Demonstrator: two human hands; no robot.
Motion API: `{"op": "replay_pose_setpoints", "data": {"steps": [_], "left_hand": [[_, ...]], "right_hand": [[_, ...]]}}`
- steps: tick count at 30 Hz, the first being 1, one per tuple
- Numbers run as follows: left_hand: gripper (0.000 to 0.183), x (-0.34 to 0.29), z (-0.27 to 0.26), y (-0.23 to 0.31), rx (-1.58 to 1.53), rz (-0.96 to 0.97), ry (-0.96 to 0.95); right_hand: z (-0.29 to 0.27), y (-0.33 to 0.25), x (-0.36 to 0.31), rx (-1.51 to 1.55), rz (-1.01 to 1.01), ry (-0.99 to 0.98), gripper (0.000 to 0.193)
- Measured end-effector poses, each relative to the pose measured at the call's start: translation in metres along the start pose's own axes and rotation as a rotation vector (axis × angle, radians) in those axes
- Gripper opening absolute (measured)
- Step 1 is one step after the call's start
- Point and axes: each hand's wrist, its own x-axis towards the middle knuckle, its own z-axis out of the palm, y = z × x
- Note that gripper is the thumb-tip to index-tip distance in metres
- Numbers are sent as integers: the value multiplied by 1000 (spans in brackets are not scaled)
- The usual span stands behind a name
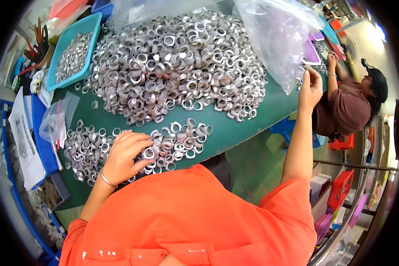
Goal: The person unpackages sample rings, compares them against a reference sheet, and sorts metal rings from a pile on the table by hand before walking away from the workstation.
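Shirt (186,213): orange, filling the lower part of our view
Left hand (127,155): lying over the small heap (181,144) of metal rings, a bracelet (105,178) at its wrist; we see the fingers loosely curved and parted from the thumb, with one ring (149,157) in the gap
Small heap: spread to both sides of that hand, along our near edge of the green table (226,133)
Right hand (311,91): raised by the table's right side, near the clear plastic bag (279,40), fingers bent in toward the thumb; at this size we cannot tell whether they grip anything
Big heap (177,66): more metal rings, piled across the table beyond the small heap
Turquoise tray (71,81): left of the big heap, holding small metal pieces
Co-worker (348,106): in a brown top, at our far right
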Motion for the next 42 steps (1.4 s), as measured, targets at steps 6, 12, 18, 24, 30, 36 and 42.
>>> {"op": "replay_pose_setpoints", "data": {"steps": [6,12,18,24,30,36,42], "left_hand": [[44,-4,-3,0,10,-5,-25],[45,-6,-2,-2,9,-21,-45],[45,-6,-2,-2,14,-15,-32],[45,-6,-1,-2,20,-8,-31],[46,-6,-1,-3,12,-18,-40],[47,-5,-1,-3,7,-15,-33],[50,-7,-4,-2,-1,-29,-61]], "right_hand": [[2,-105,-130,-30,-238,-653,10],[16,-97,-164,-102,-147,-639,19],[14,-106,-158,68,-54,-661,17],[16,-112,-174,446,386,-600,24],[14,-117,-179,773,526,-714,32],[12,-120,-180,842,560,-702,32],[12,-119,-184,861,518,-697,30]]}}
